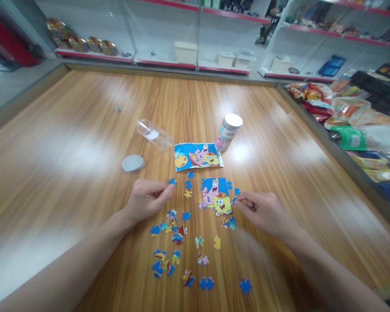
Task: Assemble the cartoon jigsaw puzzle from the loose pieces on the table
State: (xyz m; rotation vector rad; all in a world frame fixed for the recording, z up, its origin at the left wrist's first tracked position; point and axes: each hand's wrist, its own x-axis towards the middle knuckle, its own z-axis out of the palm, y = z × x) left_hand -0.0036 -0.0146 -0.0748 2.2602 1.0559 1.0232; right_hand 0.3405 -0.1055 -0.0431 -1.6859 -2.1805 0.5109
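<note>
My left hand (149,198) is closed in a pinch, with a small blue puzzle piece (172,181) at its fingertips. Across from it, my right hand (261,209) pinches another blue piece (234,201) just right of the joined puzzle section (214,195), which shows a pink starfish and a yellow sponge character. Loose pieces lie around it, among them a yellow piece (217,242), a blue star-shaped piece (245,286) and a pile of mixed pieces (177,236). Behind the joined section lies the picture sheet (191,157) with the same characters.
A printed can (228,133) stands upright at the sheet's right corner. A clear plastic bottle (156,135) lies on its side to the left, near a round silver lid (133,163). Snack packets (360,134) fill the right side; shelves (162,30) stand beyond the wooden table (84,130).
</note>
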